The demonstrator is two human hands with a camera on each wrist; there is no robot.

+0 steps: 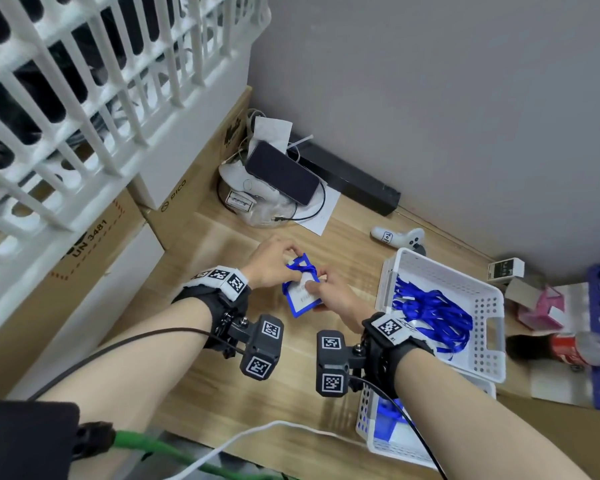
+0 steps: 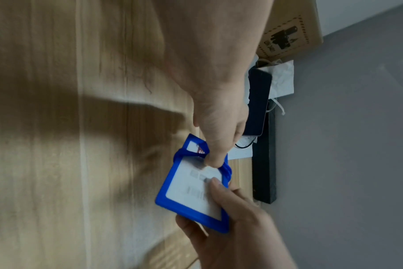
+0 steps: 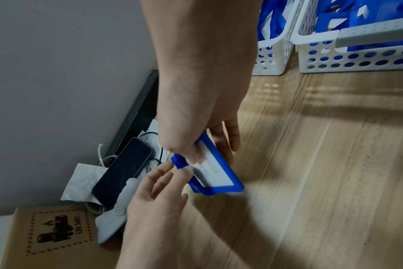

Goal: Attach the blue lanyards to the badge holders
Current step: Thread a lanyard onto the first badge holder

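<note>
While both forearms reach forward over a pale wood-grain tabletop [image 1: 222, 375], the two hands meet at one small item above it.

Held item: a blue-framed rectangular plastic badge holder [image 1: 302, 299] with a white card inside, lifted clear of the tabletop and tilted.

Blue strap: a blue fabric lanyard [image 2: 227, 168] is looped at the top end of the badge holder, bunched by the slot; whether it is fully fastened cannot be told.

Left hand: the left hand [image 1: 274, 265] comes in from the left, palm down, thumb and fingers curled and pinching the lanyard loop at the holder's top edge.

Right hand: the right hand [image 1: 329, 292] comes in from the right and grips the holder's lower half, thumb on the card face, fingers curled behind the frame.

Hands together: they sit close, almost touching, both closed on the same assembly.

Wrists: each carries a black strap with a black camera block and square black-and-white markers; dark cables trail back along the arms.

Supplies: a white perforated plastic basket [image 1: 485, 299] to the right holds a tangle of blue lanyards [image 1: 433, 313]; a second white perforated basket [image 1: 371, 431], nearer the person, holds more blue badge holders.

Background: a dark smartphone [image 1: 281, 173] lies on crumpled white paper by the grey wall, beside brown cardboard boxes [image 1: 94, 244]; a white handheld controller [image 1: 399, 235] lies near the wall.
</note>
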